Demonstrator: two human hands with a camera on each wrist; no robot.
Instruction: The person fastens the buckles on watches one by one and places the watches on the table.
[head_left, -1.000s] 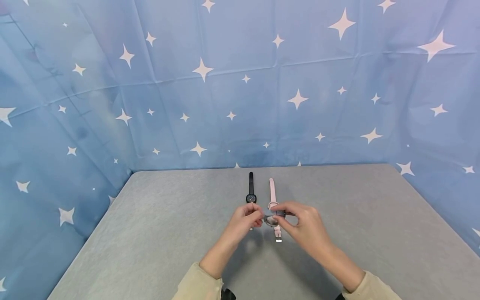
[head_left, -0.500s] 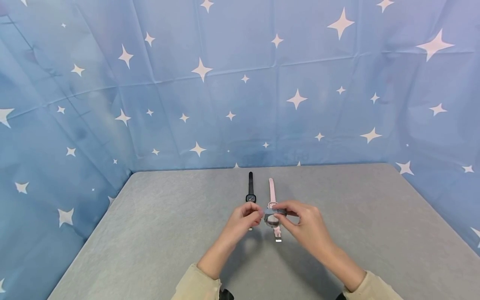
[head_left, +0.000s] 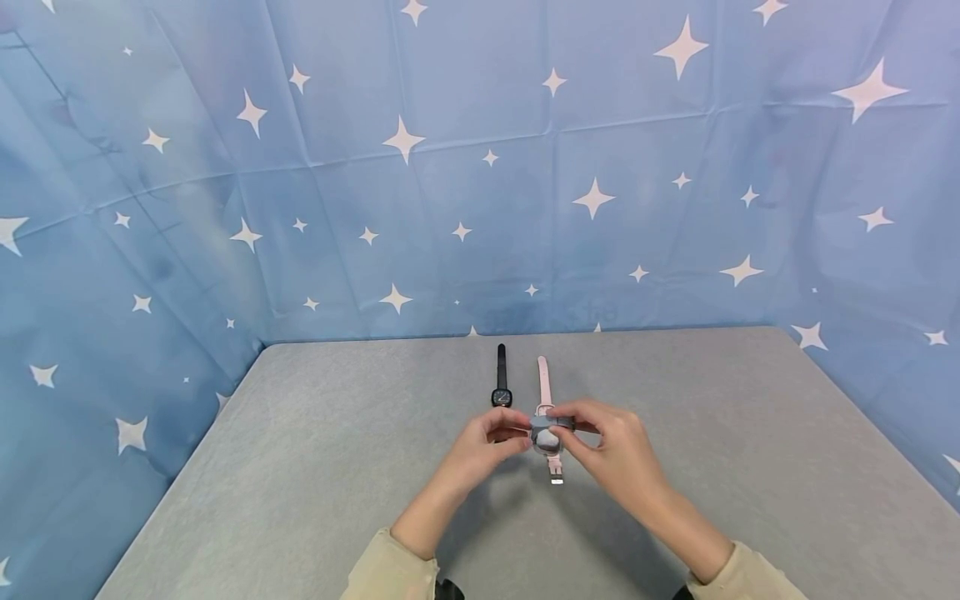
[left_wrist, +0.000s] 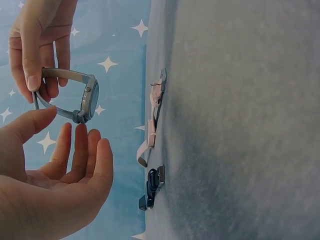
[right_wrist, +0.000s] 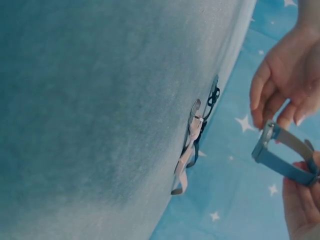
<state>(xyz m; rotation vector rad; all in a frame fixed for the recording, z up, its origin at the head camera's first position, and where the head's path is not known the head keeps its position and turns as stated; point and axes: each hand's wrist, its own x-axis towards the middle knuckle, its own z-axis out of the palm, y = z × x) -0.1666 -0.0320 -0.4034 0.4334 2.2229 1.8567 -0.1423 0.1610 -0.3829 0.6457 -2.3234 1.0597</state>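
A grey-strapped wristwatch [head_left: 547,442], its strap bent into a loop, is held above the table. My right hand [head_left: 615,454] pinches the strap between thumb and fingers, on the side away from the case. In the left wrist view the round case [left_wrist: 90,99] faces away from that grip. My left hand [left_wrist: 65,185] is just below it, fingers spread and loosely bent, fingertips right at the case end of the strap. The right wrist view shows the left hand [right_wrist: 287,75] above the watch [right_wrist: 285,167], with thumb and fingers apart.
Behind the hands, a pink-strapped watch [head_left: 544,379] lies lengthwise on the grey table [head_left: 315,467]. To its left is a black watch [head_left: 502,397], partly hidden by the left hand. A blue cloth with white stars [head_left: 480,192] hangs along the table's back and sides.
My left thumb and fingers, earlier pressed together beside the watch, have parted. The grey watch has moved slightly right and turned, showing more of its case. The right hand keeps its pinch.
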